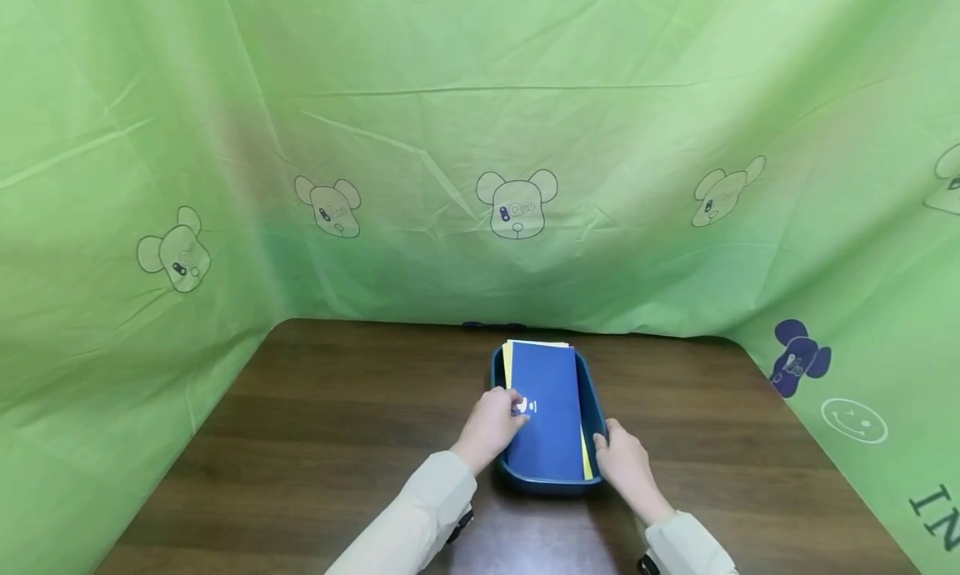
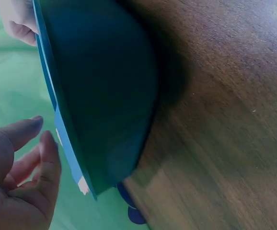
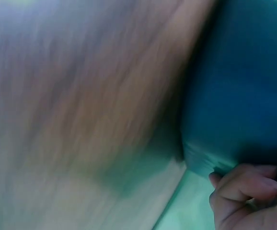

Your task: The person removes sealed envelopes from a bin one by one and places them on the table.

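A dark blue plastic bin (image 1: 593,400) stands on the table, with a blue booklet (image 1: 547,446) bearing small white print lying in it. Yellow edges (image 1: 587,460) of something beneath the booklet peek out at its sides. Over the booklet's left part hovers my left hand (image 1: 491,421); in the left wrist view its thumb and fingers are bent, with a gap between them and nothing held. At the bin's right rim, my right hand (image 1: 622,460) grips the edge. The right wrist view shows its curled fingers (image 3: 246,184) against the bin's side.
The brown wooden table (image 1: 360,408) extends around the bin. Behind it and at both sides hangs a green cloth (image 1: 420,275) with printed bear heads, meeting the table's far edge.
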Tool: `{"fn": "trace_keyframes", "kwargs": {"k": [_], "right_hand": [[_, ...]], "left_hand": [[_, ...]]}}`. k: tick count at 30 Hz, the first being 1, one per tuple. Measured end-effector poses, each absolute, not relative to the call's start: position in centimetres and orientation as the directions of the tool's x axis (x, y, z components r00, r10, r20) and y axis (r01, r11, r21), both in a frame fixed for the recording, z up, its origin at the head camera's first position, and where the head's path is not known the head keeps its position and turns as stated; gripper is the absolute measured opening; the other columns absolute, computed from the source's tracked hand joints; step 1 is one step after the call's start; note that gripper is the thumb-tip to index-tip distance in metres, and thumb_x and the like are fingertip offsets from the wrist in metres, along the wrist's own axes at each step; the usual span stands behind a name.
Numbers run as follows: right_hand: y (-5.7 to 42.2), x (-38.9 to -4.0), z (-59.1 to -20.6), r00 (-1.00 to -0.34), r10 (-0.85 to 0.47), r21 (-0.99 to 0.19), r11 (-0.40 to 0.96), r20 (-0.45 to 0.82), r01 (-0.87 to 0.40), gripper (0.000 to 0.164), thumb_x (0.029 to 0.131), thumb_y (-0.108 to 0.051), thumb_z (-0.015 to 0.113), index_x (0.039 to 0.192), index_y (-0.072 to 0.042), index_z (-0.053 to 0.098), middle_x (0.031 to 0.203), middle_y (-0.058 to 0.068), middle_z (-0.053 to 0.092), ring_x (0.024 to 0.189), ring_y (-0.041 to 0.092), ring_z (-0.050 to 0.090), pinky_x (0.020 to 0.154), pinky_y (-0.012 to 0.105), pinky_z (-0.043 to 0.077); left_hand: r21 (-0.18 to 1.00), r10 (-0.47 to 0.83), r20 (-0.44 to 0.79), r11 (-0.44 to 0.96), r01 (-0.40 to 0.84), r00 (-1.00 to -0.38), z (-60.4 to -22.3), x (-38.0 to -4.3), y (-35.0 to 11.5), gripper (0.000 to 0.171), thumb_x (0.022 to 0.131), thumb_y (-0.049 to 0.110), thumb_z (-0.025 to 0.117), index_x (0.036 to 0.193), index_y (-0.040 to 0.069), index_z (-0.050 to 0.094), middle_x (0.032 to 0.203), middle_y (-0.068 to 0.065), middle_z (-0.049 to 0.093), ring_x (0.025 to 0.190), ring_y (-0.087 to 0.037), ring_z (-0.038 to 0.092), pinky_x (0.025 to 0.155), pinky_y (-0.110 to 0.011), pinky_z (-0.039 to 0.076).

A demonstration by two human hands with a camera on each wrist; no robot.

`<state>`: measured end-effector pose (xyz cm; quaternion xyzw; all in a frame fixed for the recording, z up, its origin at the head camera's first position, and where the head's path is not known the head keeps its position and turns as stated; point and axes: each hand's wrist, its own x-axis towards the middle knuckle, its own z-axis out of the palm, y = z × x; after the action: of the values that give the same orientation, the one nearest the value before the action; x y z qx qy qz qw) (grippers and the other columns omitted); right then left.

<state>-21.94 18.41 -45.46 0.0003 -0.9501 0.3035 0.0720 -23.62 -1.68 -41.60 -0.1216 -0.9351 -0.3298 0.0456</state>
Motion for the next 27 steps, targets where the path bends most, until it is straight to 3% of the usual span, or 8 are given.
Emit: {"fn": "trace_keyframes", "kwargs": {"k": [6,12,16,21,27], "right_hand": [[16.6,-20.5,-45.3,-0.987,0.026,-0.585,0.808,0.157,-0.072,0.016,0.087,-0.004,0.052,0.093,0.01,0.054,0.073,0.022,0.063,0.064,0.033,0.059,0.059,0.051,0.046],[15.4,-19.5,-45.5,-0.984,0.02,-0.583,0.807,0.179,-0.09,0.013,0.087,-0.003,0.053,0.09,0.01,0.052,0.069,0.02,0.061,0.061,0.03,0.057,0.056,0.049,0.045],[15.0,-19.0,-45.5,-0.983,0.019,-0.589,0.802,0.182,-0.093,0.013,0.086,-0.003,0.053,0.091,0.01,0.053,0.069,0.019,0.061,0.06,0.028,0.056,0.055,0.047,0.045],[14.7,-18.5,-45.7,-0.986,0.025,-0.594,0.8,0.163,-0.078,0.014,0.087,-0.004,0.053,0.093,0.009,0.053,0.07,0.017,0.062,0.061,0.028,0.057,0.055,0.047,0.045],[14.4,-18.1,-45.7,-0.987,0.025,-0.604,0.793,0.159,-0.077,0.017,0.084,-0.003,0.054,0.095,0.01,0.052,0.072,0.021,0.063,0.063,0.031,0.059,0.056,0.048,0.046]], "left_hand": [[0.593,0.103,0.14,0.788,0.167,-0.985,-42.2,-23.4,-2.0,0.027,0.078,0.011,0.071,0.096,-0.008,0.064,0.086,-0.017,0.06,0.076,-0.028,0.061,0.071,-0.042,0.054],[0.581,0.014,0.08,0.812,0.058,-0.997,-42.4,-22.9,-2.1,0.037,0.079,0.014,0.072,0.101,-0.013,0.06,0.089,-0.02,0.056,0.074,-0.031,0.062,0.071,-0.046,0.055],[0.482,-0.022,0.063,0.876,0.011,-0.998,-42.4,-22.6,-1.6,0.048,0.078,0.022,0.073,0.106,-0.013,0.057,0.09,-0.022,0.055,0.068,-0.031,0.064,0.067,-0.045,0.056],[0.324,-0.068,0.047,0.945,-0.05,-0.997,-42.5,-22.3,-1.1,0.056,0.075,0.035,0.073,0.103,-0.01,0.055,0.079,-0.017,0.052,0.062,-0.028,0.063,0.06,-0.04,0.056],[0.286,-0.095,0.063,0.955,-0.073,-0.994,-42.7,-22.2,-1.0,0.054,0.075,0.037,0.073,0.099,-0.007,0.052,0.078,-0.018,0.054,0.064,-0.027,0.063,0.059,-0.039,0.055]]}}
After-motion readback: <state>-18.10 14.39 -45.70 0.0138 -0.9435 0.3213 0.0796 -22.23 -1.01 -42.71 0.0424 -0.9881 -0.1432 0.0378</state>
